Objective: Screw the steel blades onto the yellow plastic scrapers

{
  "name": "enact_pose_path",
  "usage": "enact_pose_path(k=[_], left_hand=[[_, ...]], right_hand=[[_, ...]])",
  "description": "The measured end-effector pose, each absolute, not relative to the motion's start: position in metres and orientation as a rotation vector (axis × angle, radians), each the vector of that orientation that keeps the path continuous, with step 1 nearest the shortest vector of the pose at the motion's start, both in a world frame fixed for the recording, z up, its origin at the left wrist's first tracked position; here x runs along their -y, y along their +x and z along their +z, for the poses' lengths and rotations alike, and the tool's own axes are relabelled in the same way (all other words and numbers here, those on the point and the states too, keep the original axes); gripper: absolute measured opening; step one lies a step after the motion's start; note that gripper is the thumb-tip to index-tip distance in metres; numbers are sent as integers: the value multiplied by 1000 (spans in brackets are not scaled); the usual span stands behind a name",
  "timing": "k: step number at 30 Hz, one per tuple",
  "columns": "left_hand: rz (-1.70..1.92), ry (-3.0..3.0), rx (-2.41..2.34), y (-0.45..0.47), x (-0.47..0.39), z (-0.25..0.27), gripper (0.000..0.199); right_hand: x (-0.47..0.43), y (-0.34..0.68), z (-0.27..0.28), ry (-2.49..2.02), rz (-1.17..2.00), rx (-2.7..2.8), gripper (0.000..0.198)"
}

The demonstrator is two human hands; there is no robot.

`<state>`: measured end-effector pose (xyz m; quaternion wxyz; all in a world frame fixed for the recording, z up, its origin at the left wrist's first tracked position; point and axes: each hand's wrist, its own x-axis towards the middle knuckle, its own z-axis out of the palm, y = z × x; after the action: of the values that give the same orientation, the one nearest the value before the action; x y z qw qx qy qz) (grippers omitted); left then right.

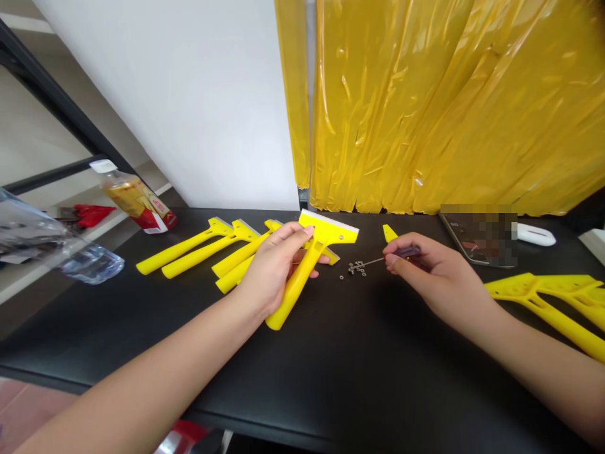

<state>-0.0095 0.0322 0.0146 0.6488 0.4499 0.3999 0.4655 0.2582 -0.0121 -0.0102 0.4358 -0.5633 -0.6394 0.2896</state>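
Note:
My left hand (278, 265) is closed around a yellow scraper (302, 274), its head tilted up and away from me with a pale blade strip along the far edge. One screw shows on the right of that head. In my right hand (420, 261) is a screwdriver (407, 251), gripped by its dark translucent handle. Its thin shaft points left, with the tip at a small pile of screws and nuts (358, 268) on the black table. Several more yellow scrapers (198, 252) lie left of and behind my left hand. A small yellow piece (389, 233) pokes out beyond my right hand.
Yellow scraper parts (543, 290) lie at the right, partly behind my right forearm. A phone (467, 243) and a white rounded object (535, 234) sit at the back right. A drink bottle (139, 198) and a clear plastic bottle (94, 261) are at the left. Yellow plastic sheeting (425, 107) hangs behind.

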Motion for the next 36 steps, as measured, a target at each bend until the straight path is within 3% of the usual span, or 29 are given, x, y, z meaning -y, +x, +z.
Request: enact_pose_path(k=[25,36], left_hand=[[1026,1040,-912,-10,-31,15,24],[553,1065,-874,-6,-18,10,28]], right_hand=[[22,259,3,-1335,636,1553,15],[40,253,7,-1092,771,1280,10]])
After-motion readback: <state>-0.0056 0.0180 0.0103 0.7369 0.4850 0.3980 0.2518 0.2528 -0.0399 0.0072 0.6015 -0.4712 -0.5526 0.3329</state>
